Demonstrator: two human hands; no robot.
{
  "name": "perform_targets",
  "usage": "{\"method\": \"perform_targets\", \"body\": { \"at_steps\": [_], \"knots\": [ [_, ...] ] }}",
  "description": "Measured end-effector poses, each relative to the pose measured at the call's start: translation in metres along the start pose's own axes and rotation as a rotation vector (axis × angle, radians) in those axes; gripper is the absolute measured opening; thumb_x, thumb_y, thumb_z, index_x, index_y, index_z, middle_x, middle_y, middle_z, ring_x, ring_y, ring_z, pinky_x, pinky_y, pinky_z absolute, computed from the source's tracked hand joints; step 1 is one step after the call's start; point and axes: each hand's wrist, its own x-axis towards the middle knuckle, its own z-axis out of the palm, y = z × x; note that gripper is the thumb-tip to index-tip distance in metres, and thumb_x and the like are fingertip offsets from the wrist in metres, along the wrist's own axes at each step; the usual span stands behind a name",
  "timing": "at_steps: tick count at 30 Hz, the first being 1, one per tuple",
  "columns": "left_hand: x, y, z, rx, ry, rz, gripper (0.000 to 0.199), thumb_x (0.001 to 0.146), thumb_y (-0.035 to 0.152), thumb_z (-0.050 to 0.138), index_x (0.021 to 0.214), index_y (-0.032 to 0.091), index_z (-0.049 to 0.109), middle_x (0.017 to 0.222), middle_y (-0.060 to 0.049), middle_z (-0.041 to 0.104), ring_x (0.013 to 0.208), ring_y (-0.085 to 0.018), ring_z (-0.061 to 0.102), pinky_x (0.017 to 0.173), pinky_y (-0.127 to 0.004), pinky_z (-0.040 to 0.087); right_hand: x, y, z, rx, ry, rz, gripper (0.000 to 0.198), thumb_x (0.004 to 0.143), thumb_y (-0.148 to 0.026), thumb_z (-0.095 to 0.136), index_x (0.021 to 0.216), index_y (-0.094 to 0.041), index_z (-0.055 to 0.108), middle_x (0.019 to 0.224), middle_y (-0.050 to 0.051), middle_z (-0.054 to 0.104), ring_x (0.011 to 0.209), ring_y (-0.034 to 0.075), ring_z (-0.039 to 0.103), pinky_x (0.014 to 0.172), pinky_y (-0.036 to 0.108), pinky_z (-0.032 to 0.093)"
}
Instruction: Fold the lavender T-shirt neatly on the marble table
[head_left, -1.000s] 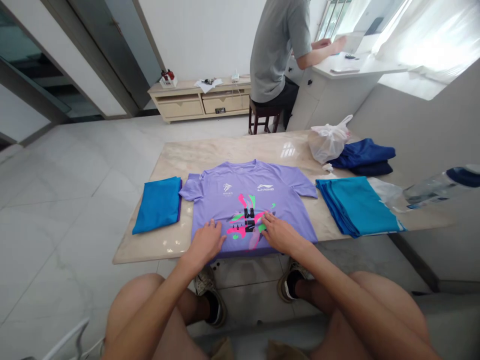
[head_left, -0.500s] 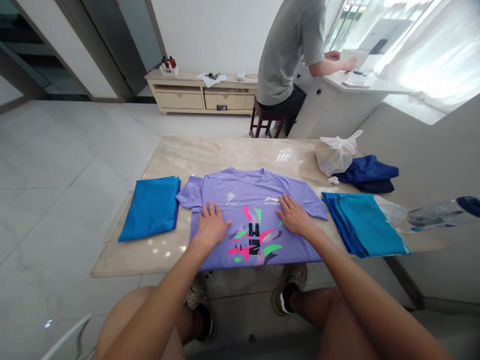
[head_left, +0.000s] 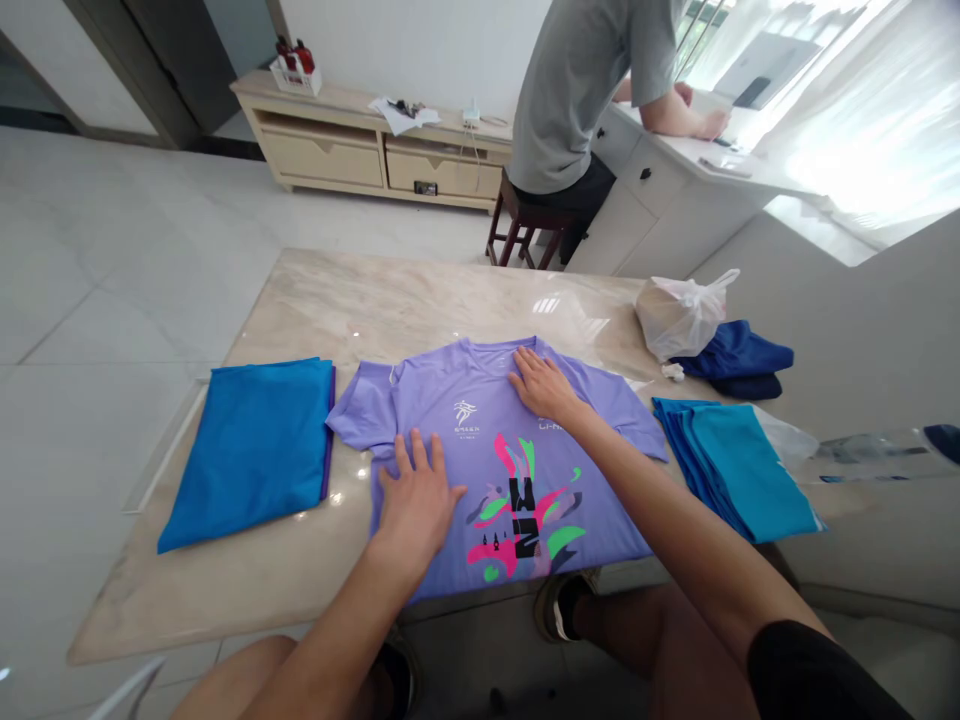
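Daylight from the right, blown out at the curtain (head_left: 885, 120)
Soft light covers the shirt (head_left: 480, 462); glints dot the glossy table (head_left: 337, 300); the floor (head_left: 480, 650) beneath is shaded; the bottle (head_left: 877, 455) looks stretched and soft near the edge.

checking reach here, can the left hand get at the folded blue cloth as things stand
Probably yes: the left hand is spread on the purple shirt, with only fabric and tabletop showing between it and the folded blue cloth; nothing seems to block the way.

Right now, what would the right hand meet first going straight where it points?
The right hand would probably meet the purple shirt's collar, then the tabletop; its exact height is unclear.
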Motion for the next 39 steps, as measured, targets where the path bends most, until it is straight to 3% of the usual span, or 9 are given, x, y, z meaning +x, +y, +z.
{"method": "perform_targets", "body": {
  "at_steps": [5,8,10,13,16,19,27,33,39],
  "knots": [
    [-0.001,0.006,-0.008,0.010,-0.032,-0.017,0.082,0.104,0.039,0.074,0.176,0.013,0.044,0.181,-0.033,0.032,0.165,-0.058,0.037,0.113,-0.072,0.054,0.002,-0.017,0.008,-0.013,0.008,0.004,0.073,0.118,-0.050,0.027,0.180,-0.012,0.032,0.189,0.015,0.020,0.177,0.035,0.018,0.142,0.059,0.019],
    [0.002,-0.001,-0.020,0.001,0.040,0.021,0.071,0.105,0.035,0.073,0.168,0.011,0.054,0.171,-0.035,0.048,0.153,-0.053,0.055,0.110,-0.063,0.058,-0.002,-0.020,0.004,0.042,-0.022,-0.049,0.073,0.117,-0.051,0.027,0.181,-0.015,0.031,0.190,0.013,0.021,0.177,0.034,0.017,0.142,0.059,0.020],
    [0.005,-0.012,-0.029,-0.027,0.085,0.045,0.058,0.106,0.032,0.069,0.159,0.010,0.062,0.156,-0.032,0.064,0.138,-0.046,0.066,0.102,-0.054,0.062,-0.015,-0.005,-0.002,0.067,0.070,-0.021,0.072,0.116,-0.048,0.031,0.178,-0.013,0.036,0.187,0.017,0.029,0.175,0.034,0.025,0.141,0.058,0.025],
    [0.008,-0.037,-0.039,-0.051,0.197,0.036,0.041,0.111,0.030,0.057,0.146,0.013,0.070,0.135,-0.024,0.073,0.125,-0.039,0.071,0.096,-0.045,0.062,-0.060,0.038,-0.006,0.085,0.309,0.056,0.067,0.111,-0.045,0.041,0.168,-0.011,0.050,0.174,0.024,0.050,0.164,0.037,0.045,0.136,0.057,0.035],
    [0.017,-0.068,-0.042,-0.056,0.329,-0.066,0.041,0.112,0.027,0.048,0.146,0.015,0.067,0.136,-0.021,0.072,0.124,-0.036,0.070,0.098,-0.042,0.061,-0.120,0.081,0.001,0.165,0.488,0.244,0.059,0.104,-0.041,0.047,0.154,-0.013,0.061,0.148,0.025,0.071,0.143,0.039,0.064,0.126,0.061,0.046],
    [0.034,-0.091,-0.041,-0.061,0.413,-0.153,0.044,0.111,0.025,0.045,0.148,0.011,0.065,0.142,-0.023,0.070,0.131,-0.037,0.067,0.104,-0.044,0.058,-0.168,0.094,0.006,0.221,0.601,0.322,0.054,0.099,-0.039,0.051,0.143,-0.011,0.067,0.132,0.026,0.075,0.130,0.040,0.068,0.119,0.061,0.052],
    [0.079,-0.099,-0.028,-0.334,0.419,-0.453,0.042,0.103,0.043,0.061,0.125,0.009,0.073,0.134,-0.033,0.074,0.127,-0.045,0.070,0.101,-0.050,0.055,-0.194,0.045,-0.035,0.251,0.693,0.134,0.041,0.105,-0.037,0.053,0.136,-0.019,0.072,0.137,0.022,0.070,0.130,0.040,0.064,0.118,0.062,0.051],
    [0.078,-0.112,-0.034,-0.495,0.437,-0.517,0.019,0.090,0.032,0.070,0.076,0.021,0.067,0.103,-0.021,0.079,0.114,-0.039,0.073,0.093,-0.044,0.054,-0.184,0.023,-0.046,0.300,0.647,0.053,0.037,0.106,-0.040,0.053,0.130,-0.021,0.074,0.136,0.021,0.069,0.131,0.038,0.064,0.113,0.059,0.056],
    [0.065,-0.118,-0.030,-0.994,0.546,-0.560,0.022,0.087,0.032,0.068,0.070,0.024,0.057,0.079,-0.007,0.069,0.093,-0.027,0.068,0.080,-0.032,0.051,-0.172,0.009,-0.060,0.338,0.607,-0.022,0.035,0.107,-0.039,0.053,0.130,-0.022,0.074,0.137,0.019,0.070,0.130,0.038,0.065,0.116,0.058,0.055]
  ]
}}
